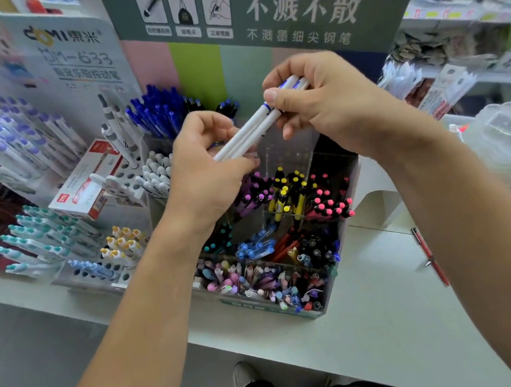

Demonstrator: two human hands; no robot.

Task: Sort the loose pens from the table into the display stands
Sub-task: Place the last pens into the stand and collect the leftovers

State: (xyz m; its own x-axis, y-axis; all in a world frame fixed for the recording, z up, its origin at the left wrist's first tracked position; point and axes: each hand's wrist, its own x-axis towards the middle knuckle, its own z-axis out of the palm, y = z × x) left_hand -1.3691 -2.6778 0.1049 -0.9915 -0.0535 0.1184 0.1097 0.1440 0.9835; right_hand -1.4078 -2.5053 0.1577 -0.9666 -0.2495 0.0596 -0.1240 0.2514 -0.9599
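Green header sign (255,8): "不溅不散" is printed in large white characters, with "不溅墨细尖钢笔" beneath and "DS-750" at the upper right; three small pictograms are shown at its left.
White display card (67,55): the brand "DOMI 東米" and the code "DM-633" can be read; the smaller line beneath is blurred.
Red-and-white box (87,183): it is laid tilted on the left stand; its print is too small to be read.
Left hand (209,173): the fingers are curled, and the lower ends of the white pens are pinched between thumb and fingertips.
Right hand (330,102): the fingers are curled round the upper, blue-marked ends of the same pens, with the thumb pressed along their near side.
White pens (255,125): a small bundle, two at least, is held slantwise between both hands, above the clear compartment stand; the exact count cannot be told.
Compartment stand (339,247): it is set on the surface below the hands and filled with pens grouped by colour, pink-tipped (330,203), yellow-and-black (287,195), and mixed pastel ones in the front row.
Blue pens (159,111): they are stood upright behind the left hand.
Red pen (430,256): it is laid loose on the surface, to the right of the compartment stand and partly hidden by the right forearm.
Surface (378,323): white.
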